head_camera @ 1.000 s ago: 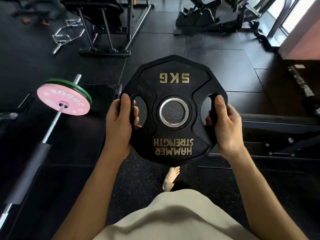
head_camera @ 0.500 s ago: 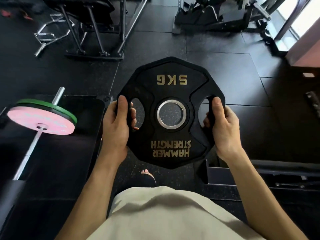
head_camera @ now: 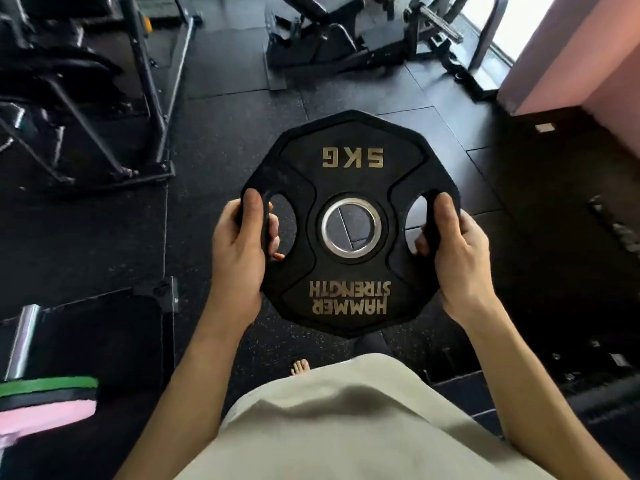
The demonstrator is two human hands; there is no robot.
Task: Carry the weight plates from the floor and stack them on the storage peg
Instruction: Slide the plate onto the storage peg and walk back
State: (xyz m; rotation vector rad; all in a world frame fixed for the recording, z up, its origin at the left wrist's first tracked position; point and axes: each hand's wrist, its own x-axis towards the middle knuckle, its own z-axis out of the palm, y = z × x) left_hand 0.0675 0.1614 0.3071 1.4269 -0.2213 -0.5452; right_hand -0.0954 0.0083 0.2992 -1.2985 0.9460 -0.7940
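While both hands, left [head_camera: 239, 251] and right [head_camera: 457, 251], grip the weight plate [head_camera: 351, 223], black rubber floor [head_camera: 346, 88] spreads beneath. Gym frames [head_camera: 104, 98] stand beyond the left hand; a pink wall [head_camera: 588, 57] rises beyond the right.

Beige top [head_camera: 346, 420], bare forearms, bare foot [head_camera: 300, 367]

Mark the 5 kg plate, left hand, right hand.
5 kg plate [head_camera: 349, 271], head view, face below the centre ring.
left hand [head_camera: 239, 258], head view, back of hand.
right hand [head_camera: 460, 261], head view, back of hand.
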